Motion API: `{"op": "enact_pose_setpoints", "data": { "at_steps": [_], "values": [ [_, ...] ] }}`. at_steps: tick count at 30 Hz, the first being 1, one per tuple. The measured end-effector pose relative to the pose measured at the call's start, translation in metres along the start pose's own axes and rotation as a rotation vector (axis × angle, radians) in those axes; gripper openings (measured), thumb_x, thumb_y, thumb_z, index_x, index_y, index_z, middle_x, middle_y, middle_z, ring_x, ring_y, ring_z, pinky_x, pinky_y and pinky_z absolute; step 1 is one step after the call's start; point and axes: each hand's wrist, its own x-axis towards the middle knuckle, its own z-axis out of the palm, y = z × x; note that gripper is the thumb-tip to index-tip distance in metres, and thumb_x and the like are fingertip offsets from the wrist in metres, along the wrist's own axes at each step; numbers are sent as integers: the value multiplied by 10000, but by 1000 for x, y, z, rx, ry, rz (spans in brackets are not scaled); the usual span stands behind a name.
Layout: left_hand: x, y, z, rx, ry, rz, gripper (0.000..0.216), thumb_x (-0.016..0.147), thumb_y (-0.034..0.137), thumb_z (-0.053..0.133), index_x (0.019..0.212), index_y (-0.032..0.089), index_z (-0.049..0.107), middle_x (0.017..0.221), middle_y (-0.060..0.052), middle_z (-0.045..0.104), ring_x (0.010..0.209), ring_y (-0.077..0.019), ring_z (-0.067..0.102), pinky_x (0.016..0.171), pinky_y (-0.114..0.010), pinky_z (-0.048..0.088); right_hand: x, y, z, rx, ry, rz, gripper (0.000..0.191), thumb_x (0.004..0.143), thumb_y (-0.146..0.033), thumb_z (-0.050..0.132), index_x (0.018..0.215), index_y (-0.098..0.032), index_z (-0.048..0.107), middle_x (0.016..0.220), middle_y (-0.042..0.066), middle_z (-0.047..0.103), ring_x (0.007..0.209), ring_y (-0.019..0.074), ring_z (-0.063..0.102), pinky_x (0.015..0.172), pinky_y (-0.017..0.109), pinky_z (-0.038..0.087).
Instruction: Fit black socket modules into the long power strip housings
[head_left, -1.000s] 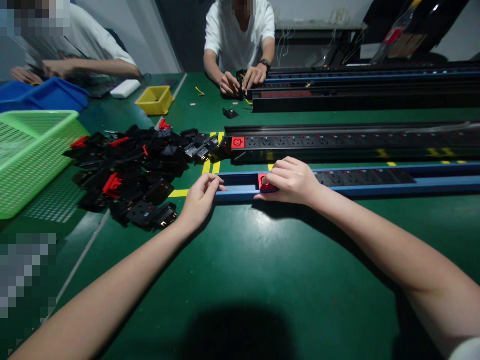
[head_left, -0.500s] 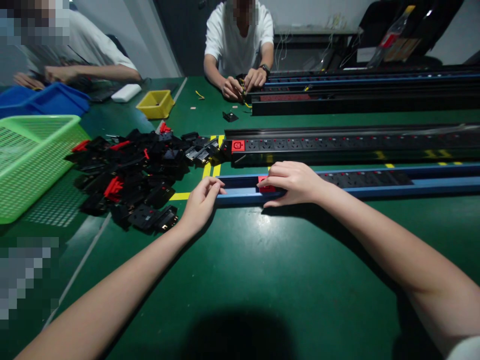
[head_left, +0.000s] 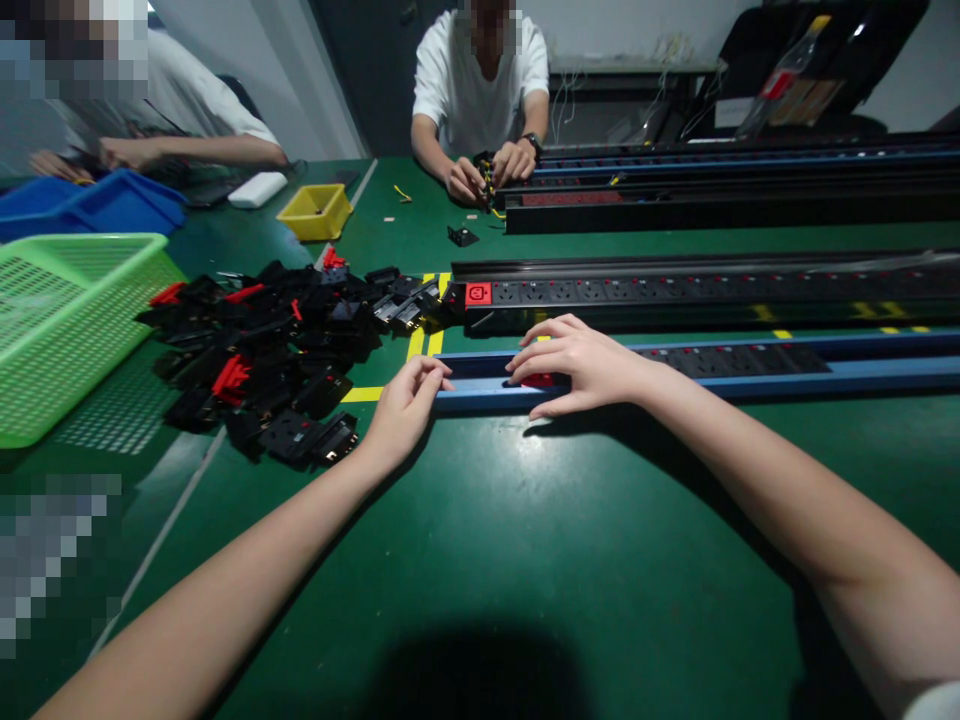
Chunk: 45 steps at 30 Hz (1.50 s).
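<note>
A long blue socket rail (head_left: 840,372) lies across the green table in front of me. My left hand (head_left: 401,408) grips the rail's left end with curled fingers. My right hand (head_left: 581,365) lies over the rail a little further right, fingers spread and pressing on a red socket module (head_left: 537,381) that is mostly hidden under the palm. Black socket modules (head_left: 739,358) fill the rail to the right of that hand.
A heap of black and red socket modules (head_left: 262,340) lies to the left, beside a green basket (head_left: 64,320). A black socket strip (head_left: 675,290) runs behind the blue rail. Two other people work at the far side, near a yellow bin (head_left: 315,210) and blue bins (head_left: 105,200).
My right hand has opened from a curled grip to spread fingers laid over the red module, which is now more hidden. My left hand has stayed on the rail end.
</note>
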Motion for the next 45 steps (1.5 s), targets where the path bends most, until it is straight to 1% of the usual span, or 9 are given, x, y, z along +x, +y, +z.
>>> {"op": "enact_pose_setpoints", "data": {
  "at_steps": [6, 11, 20, 25, 29, 33, 38, 42, 45],
  "values": [
    [0, 0, 0, 0, -3, -1, 230, 939, 412, 475, 963, 215, 591, 843, -20, 665, 840, -201, 619, 824, -318, 440, 2, 2, 2, 9, 23, -5, 468, 825, -627, 666, 1065, -227, 704, 1104, 62, 724, 1122, 267, 521, 976, 405, 315],
    [0, 0, 0, 7, 3, 3, 246, 944, 426, 469, 961, 213, 591, 831, -20, 659, 828, -199, 618, 811, -316, 443, 1, 4, 2, 3, 43, -6, 375, 838, -582, 660, 916, -217, 698, 909, 48, 700, 1068, 255, 520, 932, 386, 329],
    [0, 0, 0, -34, 11, 3, 242, 936, 433, 487, 999, 214, 571, 844, -30, 676, 857, -208, 643, 850, -338, 459, 3, 5, 1, -22, 39, 10, 413, 881, -510, 621, 616, -201, 549, 700, 22, 603, 980, 233, 508, 845, 362, 330],
    [4, 14, -7, 178, -32, 77, 251, 946, 411, 484, 1090, 219, 558, 950, -51, 691, 900, -217, 644, 793, -332, 458, 2, 7, 3, -18, 37, 15, 421, 881, -502, 630, 602, -200, 542, 694, 19, 603, 993, 231, 501, 852, 361, 342],
    [27, 31, -15, 467, 3, 241, 236, 929, 374, 520, 1101, 219, 566, 1025, -70, 660, 950, -240, 595, 851, -366, 439, 2, 8, 4, -12, 47, 6, 416, 882, -497, 629, 598, -202, 551, 694, 23, 613, 987, 231, 500, 849, 364, 354],
    [65, 39, -21, 654, 118, 342, 247, 893, 333, 555, 1098, 202, 600, 1025, -109, 621, 1020, -308, 544, 948, -445, 396, 1, 8, 5, -5, 58, 1, 416, 887, -494, 622, 598, -204, 547, 698, 28, 615, 984, 235, 505, 844, 365, 368],
    [105, 31, -17, 814, 179, 248, 348, 851, 420, 605, 1089, 168, 636, 1190, -196, 595, 1208, -422, 456, 1015, -551, 338, 1, 7, 4, 0, 47, 2, 407, 891, -485, 615, 603, -204, 552, 694, 31, 607, 980, 236, 501, 837, 358, 385],
    [118, 21, -8, 1011, 137, 121, 402, 907, 468, 496, 1136, 168, 636, 1259, -189, 596, 1252, -398, 437, 1008, -535, 353, 0, 8, 4, 2, 41, -1, 399, 889, -478, 617, 606, -203, 557, 697, 38, 608, 983, 243, 499, 837, 360, 388],
    [120, 15, -3, 1030, 126, 91, 425, 919, 507, 460, 1133, 192, 648, 1282, -160, 597, 1234, -373, 465, 991, -507, 377, 0, 9, 4, 2, 44, -3, 390, 886, -471, 625, 611, -204, 556, 697, 36, 602, 986, 246, 499, 834, 358, 391]
  ]
}}
